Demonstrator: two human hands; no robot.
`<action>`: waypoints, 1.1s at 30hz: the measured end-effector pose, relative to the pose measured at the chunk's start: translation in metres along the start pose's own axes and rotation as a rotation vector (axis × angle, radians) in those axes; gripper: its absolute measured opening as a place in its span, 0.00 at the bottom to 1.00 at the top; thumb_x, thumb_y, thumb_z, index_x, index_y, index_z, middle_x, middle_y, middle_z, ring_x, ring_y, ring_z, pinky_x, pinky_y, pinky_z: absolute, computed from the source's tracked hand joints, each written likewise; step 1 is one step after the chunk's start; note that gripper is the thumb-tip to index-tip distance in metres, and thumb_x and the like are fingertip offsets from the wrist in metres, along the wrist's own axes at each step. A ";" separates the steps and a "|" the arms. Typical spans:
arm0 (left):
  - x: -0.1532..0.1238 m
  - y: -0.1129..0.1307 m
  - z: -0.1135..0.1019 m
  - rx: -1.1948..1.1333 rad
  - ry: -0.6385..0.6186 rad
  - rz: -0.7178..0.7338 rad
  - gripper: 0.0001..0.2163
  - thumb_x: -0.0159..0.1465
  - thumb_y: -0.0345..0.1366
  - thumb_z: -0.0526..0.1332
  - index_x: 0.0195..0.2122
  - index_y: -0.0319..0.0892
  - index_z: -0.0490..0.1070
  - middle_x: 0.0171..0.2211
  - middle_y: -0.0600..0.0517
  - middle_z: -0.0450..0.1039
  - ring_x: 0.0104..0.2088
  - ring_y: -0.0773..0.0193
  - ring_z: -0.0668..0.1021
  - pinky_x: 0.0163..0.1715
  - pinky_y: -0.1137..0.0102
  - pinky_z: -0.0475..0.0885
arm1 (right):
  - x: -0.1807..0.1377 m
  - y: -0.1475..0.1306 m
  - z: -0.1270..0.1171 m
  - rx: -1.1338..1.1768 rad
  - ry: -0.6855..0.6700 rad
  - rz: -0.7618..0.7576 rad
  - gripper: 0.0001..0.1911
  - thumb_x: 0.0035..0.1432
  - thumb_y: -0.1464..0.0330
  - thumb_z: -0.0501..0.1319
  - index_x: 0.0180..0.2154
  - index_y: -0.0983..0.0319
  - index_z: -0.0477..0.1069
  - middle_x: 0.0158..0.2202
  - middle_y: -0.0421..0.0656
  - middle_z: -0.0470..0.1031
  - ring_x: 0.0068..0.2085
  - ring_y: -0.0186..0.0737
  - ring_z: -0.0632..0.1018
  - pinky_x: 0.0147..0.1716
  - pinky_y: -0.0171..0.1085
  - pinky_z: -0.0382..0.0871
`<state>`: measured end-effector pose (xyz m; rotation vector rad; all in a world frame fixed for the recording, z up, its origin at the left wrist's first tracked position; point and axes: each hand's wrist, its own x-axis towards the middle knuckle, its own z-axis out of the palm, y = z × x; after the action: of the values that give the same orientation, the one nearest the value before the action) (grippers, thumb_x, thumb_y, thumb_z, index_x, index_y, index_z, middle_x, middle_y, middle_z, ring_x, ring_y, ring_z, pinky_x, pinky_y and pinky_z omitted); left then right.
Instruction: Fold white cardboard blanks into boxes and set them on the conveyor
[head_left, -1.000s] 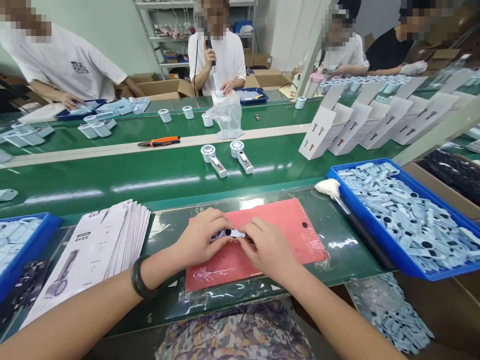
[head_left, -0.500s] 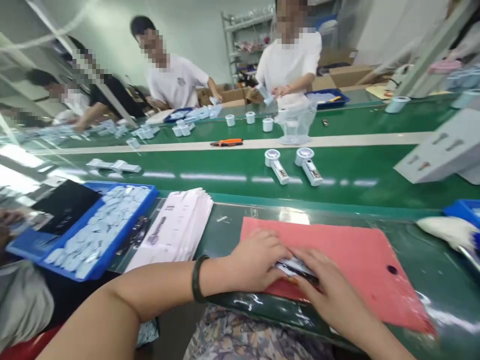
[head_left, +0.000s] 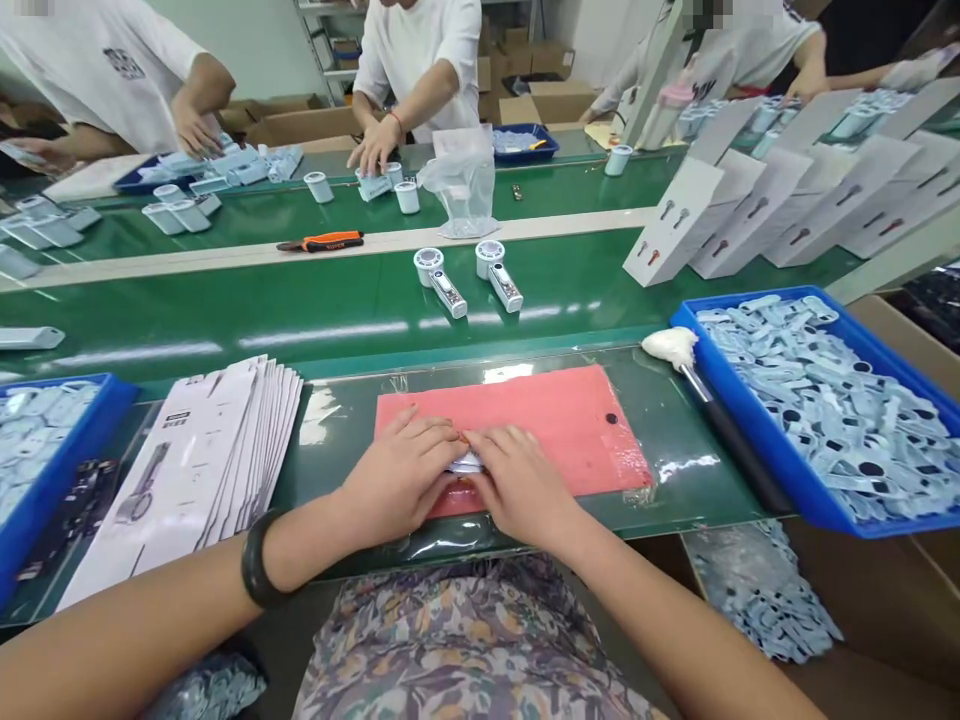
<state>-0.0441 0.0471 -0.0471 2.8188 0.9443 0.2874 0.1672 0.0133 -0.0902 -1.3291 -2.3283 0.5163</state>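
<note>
Salmon-pink mat, blue tray, floral-print clothing, green belt.

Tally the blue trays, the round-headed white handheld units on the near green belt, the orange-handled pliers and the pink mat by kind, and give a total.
Blue trays: 4
Round-headed white handheld units: 2
Orange-handled pliers: 1
Pink mat: 1
Total: 8

Left hand, right hand — touching, palms down.

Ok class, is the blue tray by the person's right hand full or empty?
Full: the blue tray is heaped with pale blue flat parts up to its rim.
</note>
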 end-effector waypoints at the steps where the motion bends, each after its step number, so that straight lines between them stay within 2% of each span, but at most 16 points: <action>1: 0.000 0.001 0.000 0.018 0.000 0.003 0.13 0.72 0.31 0.52 0.52 0.39 0.73 0.51 0.41 0.80 0.55 0.48 0.78 0.60 0.44 0.69 | 0.001 -0.001 0.001 -0.030 0.000 0.007 0.21 0.69 0.68 0.58 0.61 0.67 0.69 0.54 0.57 0.75 0.51 0.57 0.74 0.52 0.55 0.71; 5: 0.001 0.007 0.001 0.102 -0.014 0.027 0.12 0.72 0.30 0.53 0.52 0.39 0.73 0.51 0.41 0.79 0.55 0.47 0.78 0.61 0.42 0.68 | 0.001 -0.001 0.007 -0.015 0.054 0.016 0.20 0.69 0.69 0.57 0.60 0.68 0.69 0.53 0.57 0.76 0.49 0.58 0.75 0.50 0.57 0.73; 9: 0.007 -0.004 -0.007 0.265 0.001 0.062 0.11 0.68 0.29 0.58 0.49 0.40 0.75 0.47 0.42 0.80 0.55 0.44 0.77 0.60 0.41 0.68 | -0.005 0.008 0.013 0.220 0.278 0.003 0.24 0.68 0.67 0.57 0.63 0.63 0.65 0.58 0.54 0.75 0.57 0.54 0.75 0.56 0.55 0.73; 12: 0.027 -0.043 -0.028 0.386 0.019 0.052 0.12 0.64 0.26 0.58 0.43 0.43 0.79 0.45 0.42 0.80 0.57 0.43 0.76 0.61 0.40 0.67 | -0.008 0.014 0.018 0.355 0.445 0.051 0.24 0.69 0.65 0.57 0.64 0.61 0.64 0.61 0.54 0.73 0.62 0.50 0.74 0.60 0.51 0.72; 15: 0.059 -0.101 -0.054 0.498 0.051 -0.107 0.13 0.63 0.25 0.58 0.42 0.45 0.81 0.55 0.39 0.77 0.67 0.37 0.67 0.65 0.34 0.58 | -0.009 0.014 0.022 0.396 0.475 0.109 0.21 0.70 0.66 0.57 0.62 0.60 0.67 0.58 0.53 0.75 0.59 0.50 0.76 0.58 0.51 0.74; 17: 0.082 -0.139 -0.066 0.521 0.073 -0.227 0.14 0.63 0.24 0.57 0.41 0.45 0.82 0.62 0.39 0.71 0.71 0.36 0.61 0.67 0.33 0.53 | -0.008 0.012 0.024 0.389 0.452 0.109 0.20 0.68 0.68 0.57 0.60 0.59 0.69 0.56 0.52 0.77 0.57 0.50 0.78 0.57 0.51 0.76; 20: 0.111 -0.180 -0.065 0.516 0.090 -0.305 0.18 0.65 0.22 0.54 0.42 0.44 0.82 0.66 0.39 0.68 0.72 0.36 0.60 0.66 0.32 0.53 | -0.007 0.010 0.025 0.364 0.416 0.079 0.19 0.67 0.70 0.56 0.59 0.58 0.70 0.53 0.50 0.79 0.53 0.50 0.79 0.54 0.52 0.77; 24: 0.130 -0.200 -0.045 0.443 0.053 -0.368 0.25 0.64 0.20 0.51 0.54 0.47 0.79 0.66 0.38 0.69 0.68 0.40 0.68 0.62 0.37 0.65 | -0.006 0.010 0.024 0.350 0.391 0.053 0.18 0.67 0.71 0.55 0.57 0.57 0.70 0.49 0.48 0.80 0.49 0.48 0.81 0.50 0.50 0.77; 26: 0.122 -0.200 -0.042 0.390 0.037 -0.397 0.29 0.64 0.20 0.51 0.62 0.47 0.73 0.69 0.36 0.64 0.69 0.40 0.67 0.61 0.41 0.68 | -0.007 0.012 0.023 0.347 0.380 0.042 0.18 0.68 0.71 0.55 0.57 0.57 0.70 0.49 0.48 0.80 0.48 0.48 0.81 0.49 0.50 0.77; 28: 0.099 -0.197 -0.048 0.349 0.038 -0.447 0.30 0.65 0.23 0.54 0.68 0.45 0.66 0.72 0.37 0.58 0.73 0.40 0.60 0.65 0.42 0.64 | -0.009 0.014 0.022 0.346 0.359 0.047 0.17 0.69 0.70 0.55 0.57 0.57 0.70 0.49 0.48 0.81 0.48 0.48 0.81 0.48 0.49 0.78; 31: 0.030 -0.186 -0.066 0.309 0.042 -0.592 0.31 0.66 0.39 0.60 0.71 0.41 0.60 0.73 0.38 0.56 0.75 0.40 0.53 0.71 0.43 0.55 | -0.013 0.017 0.021 0.335 0.331 0.062 0.15 0.71 0.67 0.55 0.56 0.58 0.72 0.48 0.49 0.81 0.48 0.49 0.81 0.47 0.49 0.78; 33: -0.030 -0.169 -0.076 0.282 0.029 -0.723 0.35 0.66 0.51 0.60 0.71 0.38 0.61 0.72 0.38 0.60 0.74 0.40 0.56 0.71 0.44 0.55 | -0.016 0.021 0.021 0.324 0.319 0.061 0.15 0.72 0.65 0.55 0.55 0.58 0.73 0.48 0.49 0.81 0.48 0.49 0.82 0.46 0.49 0.79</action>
<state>-0.1829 0.1684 -0.0124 2.4611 2.0405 0.1001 0.1784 0.0072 -0.1210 -1.2273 -1.8621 0.6202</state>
